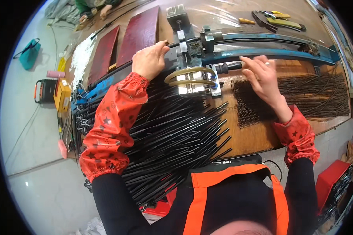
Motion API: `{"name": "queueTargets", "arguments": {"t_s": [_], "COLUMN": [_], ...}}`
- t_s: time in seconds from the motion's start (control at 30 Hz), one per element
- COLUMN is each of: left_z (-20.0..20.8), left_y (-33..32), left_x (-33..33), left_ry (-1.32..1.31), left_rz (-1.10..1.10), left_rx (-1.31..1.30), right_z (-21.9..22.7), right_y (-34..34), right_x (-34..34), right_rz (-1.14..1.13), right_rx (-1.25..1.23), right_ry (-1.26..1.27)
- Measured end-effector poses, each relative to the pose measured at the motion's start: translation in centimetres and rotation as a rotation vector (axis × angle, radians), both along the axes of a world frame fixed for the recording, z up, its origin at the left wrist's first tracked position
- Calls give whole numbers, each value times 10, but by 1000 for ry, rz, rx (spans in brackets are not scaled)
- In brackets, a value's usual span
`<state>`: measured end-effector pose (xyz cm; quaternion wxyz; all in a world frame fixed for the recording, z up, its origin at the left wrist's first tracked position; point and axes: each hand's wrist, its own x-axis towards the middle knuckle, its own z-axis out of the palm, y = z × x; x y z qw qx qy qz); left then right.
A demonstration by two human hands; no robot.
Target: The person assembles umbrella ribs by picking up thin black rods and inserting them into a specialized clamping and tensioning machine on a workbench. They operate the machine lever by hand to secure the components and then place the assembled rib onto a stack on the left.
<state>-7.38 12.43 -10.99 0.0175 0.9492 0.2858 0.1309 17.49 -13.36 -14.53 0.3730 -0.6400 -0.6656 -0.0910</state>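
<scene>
Crowded with rods and metalwork, a wooden table (243, 139) stands on a pale floor (35, 145) as a person works with both hands. At its far edge from the wearer, the left hand (147, 62) has its fingers drawn together in what looks like a pinch on a black rod (174, 44), though the grip itself is partly hidden. That rod lies with its long axis roughly left to right, leading from the left fingers into a metal fixture (184, 89); the left hand is the nearer one to it. On the fixture's other side, the right hand (264, 76), slightly blurred, holds its fingers loosely spread and empty, just beside the outer end of a black handle (234, 66); whether they touch cannot be told. The handle points rightward, toward those fingers. A yellowish tube (192, 71) loops over the fixture. Nearer the wearer, a heap of black rods (176, 135) fans out, with dark coils (294, 94) to the right. Beyond lie red boards (139, 35), a blue rail (270, 53) and hand tools (282, 22).
</scene>
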Motion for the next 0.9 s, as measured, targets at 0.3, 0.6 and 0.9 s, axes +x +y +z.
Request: {"name": "queueTargets", "arguments": {"t_s": [0.3,0.6,0.9], "left_z": [-25,-21,23], "left_y": [10,80,-41], "left_x": [1,-33,-83], "left_ry": [-146,-13,-216], "left_rz": [-99,-61,-236], "left_rx": [205,284,349], "right_z": [-23,-22,-31], "right_y": [19,-120,-129], "right_x": [5,-60,-63], "right_rz": [129,171,244], "right_rx": [-96,-369,-358], "right_ry": [348,-253,-466]}}
